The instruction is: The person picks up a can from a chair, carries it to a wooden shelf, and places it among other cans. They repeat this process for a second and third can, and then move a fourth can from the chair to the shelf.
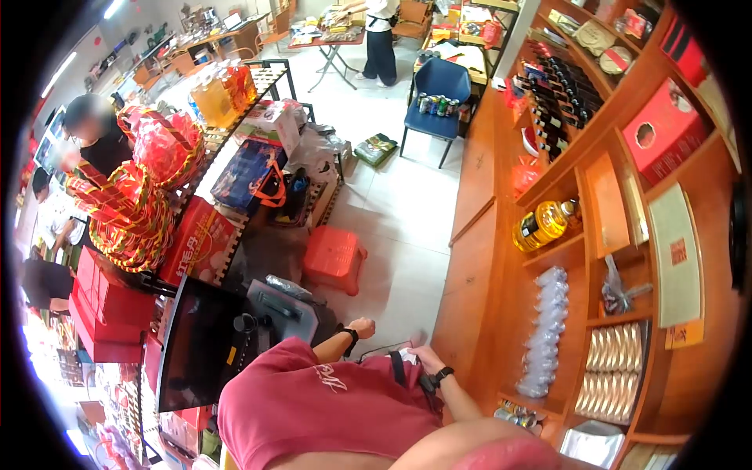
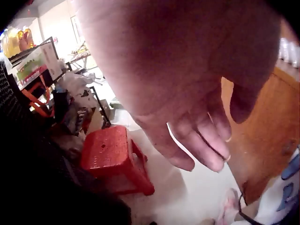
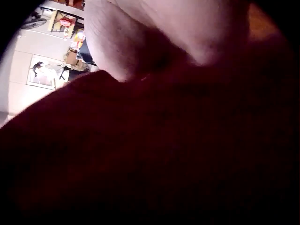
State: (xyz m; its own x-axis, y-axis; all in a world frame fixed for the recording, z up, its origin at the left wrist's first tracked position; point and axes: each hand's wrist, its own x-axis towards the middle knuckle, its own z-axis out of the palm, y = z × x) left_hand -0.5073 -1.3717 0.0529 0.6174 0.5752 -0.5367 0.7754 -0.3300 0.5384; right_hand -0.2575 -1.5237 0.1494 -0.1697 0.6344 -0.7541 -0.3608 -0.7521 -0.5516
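Note:
My left hand (image 1: 361, 327) hangs in front of the body, fingers loosely bent and holding nothing. In the left wrist view its fingers (image 2: 201, 140) dangle over the pale floor, with the red plastic stool (image 2: 105, 152) beyond them. Close to the waist is my right hand (image 1: 428, 359), next to a small white thing (image 1: 408, 356) and a black strap (image 1: 398, 367) by the dark pink shirt (image 1: 329, 399). Dark red cloth (image 3: 140, 140) fills most of the right wrist view and hides the right fingertips, so I cannot tell what they hold.
Wooden shelves on the right hold an oil bottle (image 1: 542, 225), a row of clear plastic items (image 1: 544, 333) and gold packets (image 1: 615, 352). To the left stand a black monitor (image 1: 200, 345) and a rack with baskets and boxes. A blue chair (image 1: 440, 82) bearing cans stands further ahead.

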